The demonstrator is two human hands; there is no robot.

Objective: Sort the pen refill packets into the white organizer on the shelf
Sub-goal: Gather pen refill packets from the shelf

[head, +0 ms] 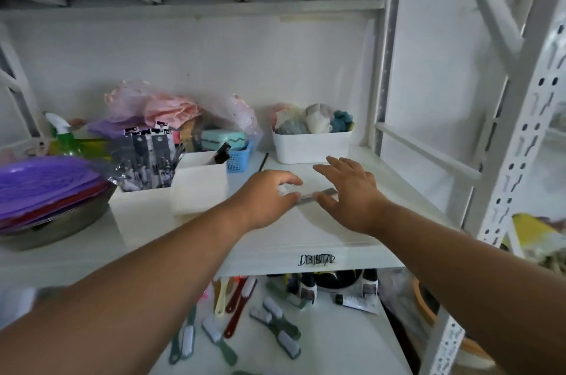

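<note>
A long clear pen refill packet lies on the white shelf between my two hands. My left hand curls over its left end, fingers and thumb pinching it. My right hand hovers at its right end with fingers spread, thumb near the packet. The white organizer stands left of my hands. Its left compartment holds several upright black-and-white refill packets. One dark packet leans in the right compartment.
A white bin of soft items stands behind my hands, a blue basket and plastic bags to its left. Purple plates in a metal bowl sit far left. Brushes litter the lower shelf. A perforated shelf post stands right.
</note>
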